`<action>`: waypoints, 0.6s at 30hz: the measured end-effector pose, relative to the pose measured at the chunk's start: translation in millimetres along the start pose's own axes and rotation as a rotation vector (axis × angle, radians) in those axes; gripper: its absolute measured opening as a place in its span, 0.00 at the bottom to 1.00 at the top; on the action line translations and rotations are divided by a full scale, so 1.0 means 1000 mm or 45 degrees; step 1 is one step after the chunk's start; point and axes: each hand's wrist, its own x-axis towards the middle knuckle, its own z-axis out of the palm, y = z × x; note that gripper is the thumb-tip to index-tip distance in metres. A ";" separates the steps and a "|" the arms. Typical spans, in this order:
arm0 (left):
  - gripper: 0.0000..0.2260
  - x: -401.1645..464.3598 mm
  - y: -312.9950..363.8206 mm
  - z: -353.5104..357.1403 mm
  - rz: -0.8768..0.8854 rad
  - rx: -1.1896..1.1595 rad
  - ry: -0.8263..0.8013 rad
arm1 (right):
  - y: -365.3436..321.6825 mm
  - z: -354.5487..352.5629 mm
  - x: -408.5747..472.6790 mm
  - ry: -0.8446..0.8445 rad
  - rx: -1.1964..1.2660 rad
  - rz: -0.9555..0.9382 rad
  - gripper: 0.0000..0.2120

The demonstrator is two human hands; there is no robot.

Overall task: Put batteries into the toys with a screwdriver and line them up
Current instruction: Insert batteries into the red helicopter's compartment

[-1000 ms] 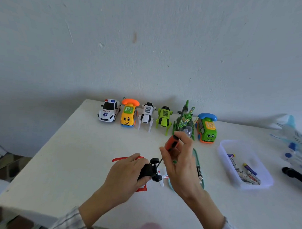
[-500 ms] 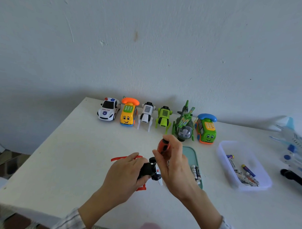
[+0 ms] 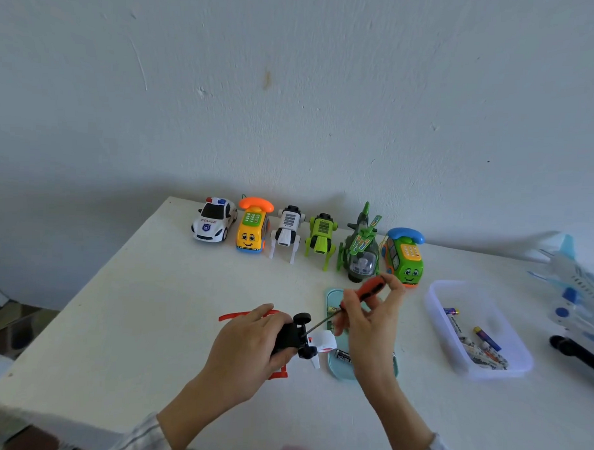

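1. The big white table (image 3: 117, 319) stands against a pale wall (image 3: 293, 90).
2. A blue and white toy plane (image 3: 576, 295) sits at the far right edge of the table, partly cut off.
3. A clear plastic tub (image 3: 452, 358) lies on the right side. A few batteries (image 3: 483, 339) lie inside it.
4. Six toys stand in a row at the back of the table. From left to right they are a police car (image 3: 214, 220), a yellow phone car (image 3: 252, 229), a white robot dog (image 3: 287, 232), a green robot dog (image 3: 321, 238), a green helicopter (image 3: 361, 249) and a green phone car (image 3: 405, 254).
5. A flat teal tray (image 3: 339, 371) lies in front of the row, under the right hand. One battery (image 3: 343, 356) lies on it.
6. The left hand (image 3: 247, 351) is curled around a black toy with wheels (image 3: 293, 335) and holds it near the front middle of the table. Red and white parts poke out around it.
7. The right hand (image 3: 369, 325) pinches an orange and black screwdriver (image 3: 367, 289). Its thin metal tip touches the black toy.
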 end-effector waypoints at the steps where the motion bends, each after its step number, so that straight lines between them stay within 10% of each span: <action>1: 0.16 0.000 -0.001 0.000 0.003 -0.031 0.006 | 0.004 -0.003 0.003 0.033 0.078 0.105 0.14; 7: 0.14 0.000 -0.007 -0.004 -0.031 -0.316 -0.027 | 0.020 -0.012 0.007 0.125 0.262 0.359 0.13; 18: 0.09 -0.018 -0.025 -0.008 -0.438 -1.015 0.111 | 0.000 0.002 -0.002 0.138 0.077 -0.056 0.15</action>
